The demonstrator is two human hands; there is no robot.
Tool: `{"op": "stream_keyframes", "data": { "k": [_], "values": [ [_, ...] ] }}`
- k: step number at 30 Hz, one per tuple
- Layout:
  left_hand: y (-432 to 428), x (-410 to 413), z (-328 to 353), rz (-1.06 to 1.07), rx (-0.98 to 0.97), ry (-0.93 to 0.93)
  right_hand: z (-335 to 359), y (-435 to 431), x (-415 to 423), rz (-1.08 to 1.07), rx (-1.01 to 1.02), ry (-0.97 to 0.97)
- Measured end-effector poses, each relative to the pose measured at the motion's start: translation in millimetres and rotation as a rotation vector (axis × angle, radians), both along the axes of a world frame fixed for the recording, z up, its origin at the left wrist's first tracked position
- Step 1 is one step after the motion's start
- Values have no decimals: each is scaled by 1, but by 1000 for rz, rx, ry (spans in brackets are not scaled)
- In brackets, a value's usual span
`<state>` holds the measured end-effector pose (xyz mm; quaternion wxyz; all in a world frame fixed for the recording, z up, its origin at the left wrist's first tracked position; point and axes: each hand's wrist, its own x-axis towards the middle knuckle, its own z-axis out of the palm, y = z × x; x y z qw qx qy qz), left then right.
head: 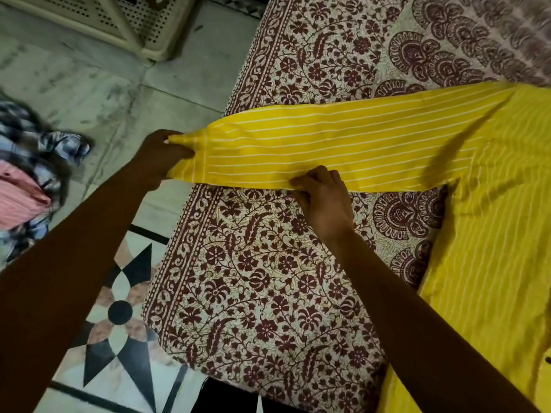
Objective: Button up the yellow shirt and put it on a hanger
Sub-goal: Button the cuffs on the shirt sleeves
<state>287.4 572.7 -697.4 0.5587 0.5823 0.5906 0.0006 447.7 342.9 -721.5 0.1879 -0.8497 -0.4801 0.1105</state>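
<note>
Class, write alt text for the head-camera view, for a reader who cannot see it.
Two bare hands stretch one sleeve of a yellow, white-striped fabric shirt across a cream bedspread with maroon floral print: the left hand grips the cuff end, the right hand pinches the sleeve's lower edge. Crumpled clothes lie on the tiled floor at left.

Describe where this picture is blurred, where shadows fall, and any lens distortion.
Head view: the pile of clothes at the left edge is smeared; a dark shadow crosses the yellow shirt where its sleeve joins the body; both forearms are underexposed; the bedspread edge bows from the wide-angle lens.
</note>
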Motion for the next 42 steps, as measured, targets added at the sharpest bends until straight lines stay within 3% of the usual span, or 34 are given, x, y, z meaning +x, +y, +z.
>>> {"op": "stream_keyframes", "data": {
  "k": [2,5,9,16,21,27,36,38,42],
  "values": [
    [1,-9,-8,214,-201,-134,1,5,-1,8,-3,17],
    [-4,-16,-10,330,-377,-205,1,13,-7,83,-46,9],
    [-5,-17,-24,428,-52,-146,2,20,-10,122,-55,18],
    [-2,-13,-19,290,110,163,-3,20,-11,104,-10,-2],
    [-2,-10,-21,175,134,-86,-8,18,-15,67,9,-7],
    [-3,-13,-10,30,-50,-402,-9,19,-11,103,47,-43],
    [-13,-33,-38,-84,128,-240,-7,25,0,157,95,-45],
    [-17,-28,-38,-40,184,-241,-5,30,3,86,-2,-113],
    [-19,-24,-47,-2,223,-234,-15,36,7,87,-383,-61]
  ]
}}
